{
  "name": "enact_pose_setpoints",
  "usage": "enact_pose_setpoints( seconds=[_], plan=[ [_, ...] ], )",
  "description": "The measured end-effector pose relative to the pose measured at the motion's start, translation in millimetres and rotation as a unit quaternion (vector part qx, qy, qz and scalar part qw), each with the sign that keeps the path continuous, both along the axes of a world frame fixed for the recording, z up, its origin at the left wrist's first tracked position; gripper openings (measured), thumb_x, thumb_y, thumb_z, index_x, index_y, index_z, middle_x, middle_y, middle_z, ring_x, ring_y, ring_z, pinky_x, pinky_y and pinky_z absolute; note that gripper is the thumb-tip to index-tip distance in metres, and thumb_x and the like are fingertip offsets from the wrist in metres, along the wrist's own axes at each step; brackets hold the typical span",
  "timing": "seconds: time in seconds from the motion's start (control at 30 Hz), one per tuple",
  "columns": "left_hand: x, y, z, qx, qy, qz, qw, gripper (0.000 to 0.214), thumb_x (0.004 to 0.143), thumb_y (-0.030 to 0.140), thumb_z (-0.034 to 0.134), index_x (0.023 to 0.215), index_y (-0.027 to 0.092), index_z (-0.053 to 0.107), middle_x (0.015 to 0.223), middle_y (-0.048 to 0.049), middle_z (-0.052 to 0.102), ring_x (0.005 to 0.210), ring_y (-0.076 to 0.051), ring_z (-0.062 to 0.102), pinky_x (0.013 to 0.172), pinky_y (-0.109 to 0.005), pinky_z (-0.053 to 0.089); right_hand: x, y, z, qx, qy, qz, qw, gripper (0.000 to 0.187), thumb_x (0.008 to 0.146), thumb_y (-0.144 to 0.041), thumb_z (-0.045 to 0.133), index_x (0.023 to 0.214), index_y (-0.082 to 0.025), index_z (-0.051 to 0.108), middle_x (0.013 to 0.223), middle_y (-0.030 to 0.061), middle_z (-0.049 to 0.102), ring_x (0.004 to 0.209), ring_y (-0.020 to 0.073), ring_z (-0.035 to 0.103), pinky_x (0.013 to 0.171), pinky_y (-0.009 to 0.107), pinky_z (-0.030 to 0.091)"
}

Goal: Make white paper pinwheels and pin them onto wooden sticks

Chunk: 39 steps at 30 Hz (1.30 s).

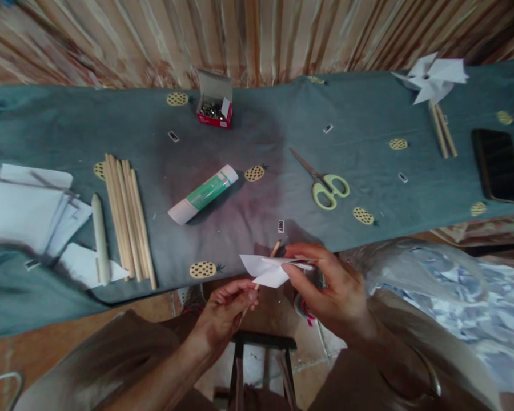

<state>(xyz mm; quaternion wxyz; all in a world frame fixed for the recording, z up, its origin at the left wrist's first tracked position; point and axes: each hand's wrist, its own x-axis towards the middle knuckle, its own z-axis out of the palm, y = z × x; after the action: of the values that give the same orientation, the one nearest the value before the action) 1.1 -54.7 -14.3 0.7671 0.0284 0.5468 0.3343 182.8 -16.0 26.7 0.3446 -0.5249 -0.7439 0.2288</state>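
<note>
Above my lap, at the table's front edge, a white paper pinwheel [273, 276] sits across a thin wooden stick [276, 248]. My left hand [225, 313] pinches the stick below the paper. Thumb and fingers of my right hand [336, 285] are closed on the pinwheel's right side, where the paper blades bunch together. How the pinwheel is joined to the stick is hidden. Scissors [330, 193] with pale green handles lie beyond my right hand. A white tube with a green label [209, 192] rests farther left on the cloth.
An open red box of metal pins [215, 117] stands at the back. Wooden sticks [131, 228], a thicker pale rod [100, 240] and white papers [21, 211] lie left. Finished-looking pinwheels [437, 77] and a phone [497, 165] are right. A clear bag of paper scraps [466, 308] sits below.
</note>
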Motion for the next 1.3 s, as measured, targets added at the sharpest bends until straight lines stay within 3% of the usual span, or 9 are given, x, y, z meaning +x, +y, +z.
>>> enact_pose_setpoints(
  seconds=[0.23, 0.67, 1.03, 1.3],
  plan=[
    [-2, -2, -7.9, -0.001, 0.000, -0.007, 1.000, 0.036, 0.043, 0.039, 0.095, 0.068, 0.019, 0.078, 0.064, -0.0001, 0.068, 0.060, -0.008, 0.055, 0.063, -0.021, 0.043, 3, 0, -4.5, 0.007, 0.006, 0.062, 0.998, 0.034, 0.090, -0.011, 0.060, 0.120, -0.024, 0.055, 0.098, 0.0036, 0.074, 0.089, 0.0154, 0.071, 0.080, 0.026, 0.058],
    [-6, -3, -10.4, -0.013, 0.005, -0.042, 0.999, 0.038, 0.047, 0.044, 0.094, 0.073, 0.021, 0.079, 0.064, 0.0002, 0.068, 0.061, -0.009, 0.057, 0.068, -0.023, 0.047, 4, 3, -7.7, 0.017, -0.010, 0.069, 0.997, 0.044, 0.087, -0.003, 0.057, 0.126, -0.023, 0.053, 0.100, 0.0049, 0.074, 0.091, 0.0178, 0.070, 0.080, 0.031, 0.059],
    [-7, -1, -10.1, -0.034, 0.012, -0.049, 0.998, 0.040, 0.045, 0.046, 0.094, 0.071, 0.019, 0.078, 0.064, 0.0008, 0.069, 0.061, -0.008, 0.057, 0.067, -0.020, 0.046, 3, 6, -10.8, -0.002, -0.003, 0.071, 0.997, 0.041, 0.088, -0.004, 0.058, 0.124, -0.023, 0.054, 0.100, 0.0042, 0.073, 0.091, 0.0166, 0.069, 0.082, 0.029, 0.059],
    [-9, -7, -12.0, -0.017, 0.011, -0.057, 0.998, 0.037, 0.050, 0.045, 0.093, 0.072, 0.019, 0.078, 0.067, 0.0001, 0.071, 0.064, -0.009, 0.059, 0.068, -0.020, 0.045, 2, 4, -11.0, -0.007, 0.008, 0.058, 0.998, 0.039, 0.085, -0.002, 0.060, 0.119, -0.021, 0.055, 0.099, 0.0040, 0.073, 0.092, 0.0152, 0.069, 0.083, 0.027, 0.057]
  ],
)
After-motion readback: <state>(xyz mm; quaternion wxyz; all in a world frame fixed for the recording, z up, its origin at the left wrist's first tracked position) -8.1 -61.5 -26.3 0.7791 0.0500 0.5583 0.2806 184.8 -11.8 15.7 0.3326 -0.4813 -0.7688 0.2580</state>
